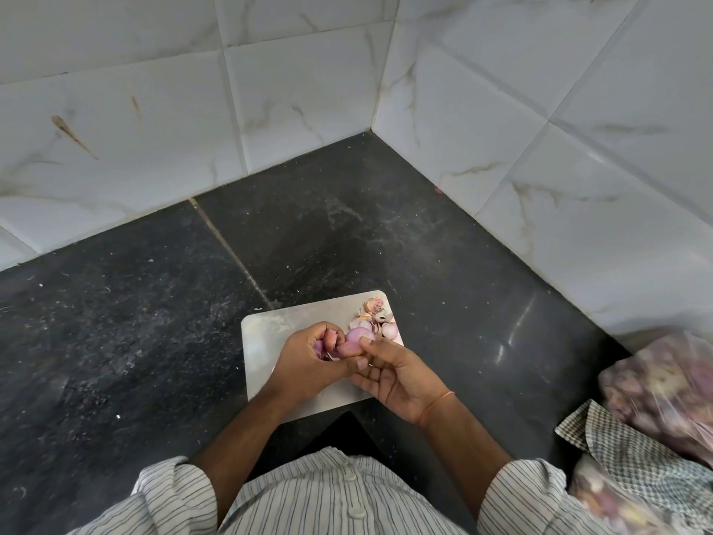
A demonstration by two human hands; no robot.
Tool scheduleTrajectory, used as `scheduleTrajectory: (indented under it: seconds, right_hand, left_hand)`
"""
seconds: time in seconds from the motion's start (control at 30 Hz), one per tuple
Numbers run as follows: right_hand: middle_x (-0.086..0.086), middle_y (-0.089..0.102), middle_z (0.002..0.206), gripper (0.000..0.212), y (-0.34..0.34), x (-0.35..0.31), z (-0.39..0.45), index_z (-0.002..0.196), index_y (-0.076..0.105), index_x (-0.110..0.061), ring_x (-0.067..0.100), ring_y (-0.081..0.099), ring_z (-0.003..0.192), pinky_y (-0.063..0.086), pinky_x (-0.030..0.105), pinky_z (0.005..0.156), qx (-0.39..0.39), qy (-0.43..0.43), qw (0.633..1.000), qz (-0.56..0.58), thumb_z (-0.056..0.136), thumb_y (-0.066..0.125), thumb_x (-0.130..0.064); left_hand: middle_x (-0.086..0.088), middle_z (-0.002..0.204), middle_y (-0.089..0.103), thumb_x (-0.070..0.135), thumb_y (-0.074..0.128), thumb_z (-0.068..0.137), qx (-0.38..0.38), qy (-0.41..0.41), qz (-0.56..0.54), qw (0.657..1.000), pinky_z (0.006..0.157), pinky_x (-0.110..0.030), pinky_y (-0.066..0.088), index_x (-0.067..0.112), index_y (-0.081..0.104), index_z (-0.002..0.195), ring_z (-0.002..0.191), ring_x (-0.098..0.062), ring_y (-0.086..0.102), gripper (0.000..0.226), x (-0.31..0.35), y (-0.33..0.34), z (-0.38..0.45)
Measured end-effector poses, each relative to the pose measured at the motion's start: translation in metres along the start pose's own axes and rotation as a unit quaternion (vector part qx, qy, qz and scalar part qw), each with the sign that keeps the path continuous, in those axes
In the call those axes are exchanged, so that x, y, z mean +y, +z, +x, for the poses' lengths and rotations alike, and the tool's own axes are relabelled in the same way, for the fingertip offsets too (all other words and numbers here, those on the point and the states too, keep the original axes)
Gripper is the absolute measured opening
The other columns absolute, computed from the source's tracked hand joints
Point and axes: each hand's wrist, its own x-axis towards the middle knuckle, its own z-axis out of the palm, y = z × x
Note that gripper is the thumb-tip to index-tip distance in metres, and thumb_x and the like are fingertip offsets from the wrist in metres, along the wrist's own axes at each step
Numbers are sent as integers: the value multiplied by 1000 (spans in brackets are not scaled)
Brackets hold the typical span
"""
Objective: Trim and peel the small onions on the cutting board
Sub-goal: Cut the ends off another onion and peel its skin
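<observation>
A small onion held between two hands above a cutting board.

The left hand (308, 361) is curled shut around onion pieces and loose skin, while the pinkish onion (357, 339) is pinched between its fingers and the thumb of the right hand (393, 374) — the two hands are pressed together over the near part of the pale cutting board (266, 334). A heap of peelings and trimmed onions (376, 316) is seen at the board's far right corner. The board is set on a dark stone counter (154, 341) — a clear bag of onions (671, 384) and a checked cloth (621, 453) lie at the near right.
</observation>
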Motion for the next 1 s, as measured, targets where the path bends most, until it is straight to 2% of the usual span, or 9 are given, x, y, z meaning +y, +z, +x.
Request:
scheduleTrajectory:
  seconds: [0.17, 0.27, 0.33, 0.47, 0.6, 0.73, 0.8, 0.9, 1.0]
  right_hand:
    - [23, 76, 113, 43, 1, 7, 6, 134, 66, 4, 17, 71, 73, 65, 31, 76, 33, -27, 997, 62, 99, 73, -19]
    - [26, 75, 121, 44, 1, 9, 7, 132, 69, 2, 23, 75, 85, 64, 31, 73, 43, -43, 996, 66, 96, 76, -22]
    - [27, 74, 123, 47, -1, 9, 9, 133, 68, 3, 25, 76, 87, 65, 32, 74, 51, -57, 994, 77, 94, 78, -20]
    - [30, 72, 127, 50, -4, 11, 14, 135, 66, 5, 33, 75, 102, 66, 34, 74, 63, -71, 992, 81, 92, 78, -18]
    - [26, 76, 119, 41, -4, 12, 15, 129, 70, 3, 33, 76, 102, 66, 39, 86, 107, -87, 987, 87, 94, 76, -17]
    - [21, 78, 117, 37, -16, 5, 15, 130, 68, -1, 30, 76, 113, 64, 38, 95, 152, -104, 977, 111, 96, 76, -15]
    - [21, 78, 118, 39, -22, 2, 15, 131, 68, -3, 33, 74, 118, 62, 40, 99, 158, -105, 977, 101, 96, 77, -16]
    - [19, 79, 116, 35, -31, -1, 16, 129, 69, -6, 33, 73, 119, 60, 42, 100, 179, -110, 974, 85, 96, 77, -17]
    - [19, 79, 117, 34, -38, 0, 20, 128, 70, -8, 35, 72, 121, 60, 43, 101, 190, -111, 973, 70, 96, 77, -18]
  left_hand:
    - [-5, 82, 75, 17, 98, 75, -11, 11, 23, 1000, 66, -22, 56, 9, 73, 89, 70, -7, 64, 29, 0, 4, -2]
    - [-12, 88, 75, 15, 94, 81, -53, 12, 42, 998, 73, -29, 61, 3, 72, 89, 77, -12, 68, 26, 0, 2, 0]
    - [-13, 90, 75, 9, 91, 84, -64, 6, 37, 997, 77, -26, 61, 1, 66, 82, 80, -9, 70, 26, 0, 0, 2]
    - [-2, 98, 81, 13, 87, 89, -107, -2, 34, 994, 96, -35, 62, 35, 76, 77, 97, -16, 77, 28, -2, -2, 1]
    - [6, 87, 74, 14, 88, 88, -142, -4, 25, 990, 94, -39, 60, 36, 74, 74, 90, -14, 71, 30, 0, -2, -2]
    - [0, 88, 70, 32, 90, 83, -157, 0, 43, 987, 101, -50, 56, 35, 66, 70, 91, -29, 67, 28, -1, -3, -1]
    - [4, 91, 71, 24, 87, 87, -143, -17, 38, 989, 97, -46, 57, 32, 68, 75, 94, -18, 69, 24, -5, -3, 5]
    - [12, 94, 78, 15, 83, 91, -82, -57, 70, 993, 83, -24, 58, 29, 75, 96, 87, -3, 71, 17, -11, -2, 15]
    - [12, 100, 79, 13, 83, 86, -62, -84, 96, 990, 88, -29, 60, 32, 74, 114, 94, -7, 74, 35, -11, -1, 33]
